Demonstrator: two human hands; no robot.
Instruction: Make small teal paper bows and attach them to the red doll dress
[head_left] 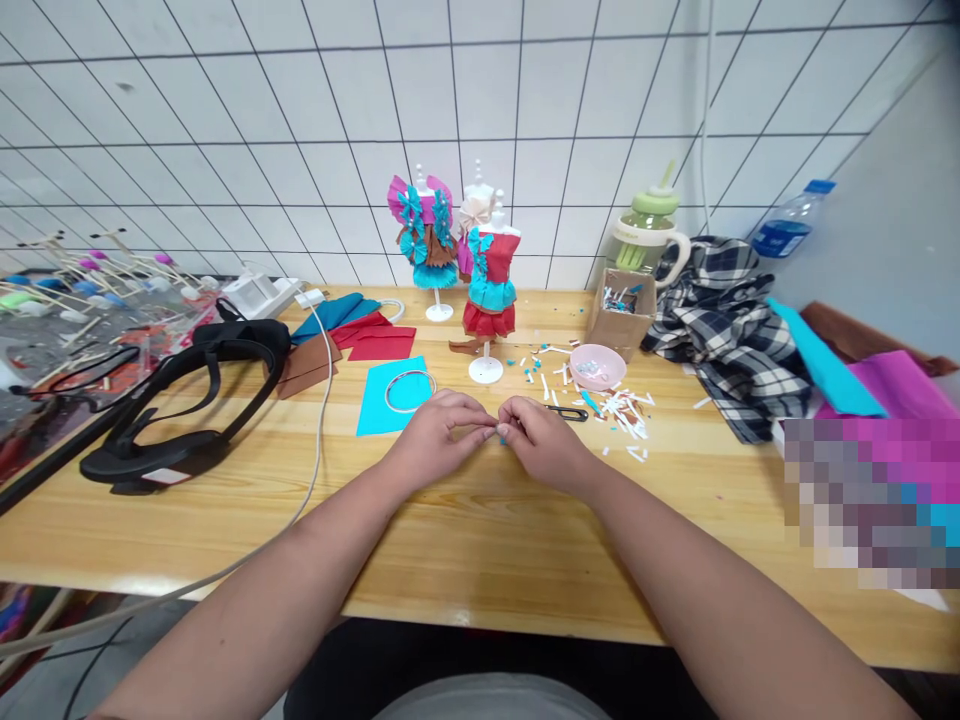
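My left hand [444,432] and my right hand [543,436] meet above the table, fingertips pinched together. A tiny bluish bit shows at the fingertips; most of it is hidden, and I cannot make out what it is. Left of my left hand lies a turquoise sheet [375,400] with a silver-coloured ring [388,392] on it. Just behind my right hand is a small black cutter-like tool [574,413], partly covered by the hand. Beyond my hands stands a mini dress form [491,270] in a red and turquoise paper dress.
Two more dress forms stand behind, one in a purple, brown and turquoise dress [429,235]. A pink bowl [598,368], white paper scraps [626,410] and a cardboard box [621,312] are right. A black headset [217,400], folded red paper [382,343] and a white cable [321,430] lie left.
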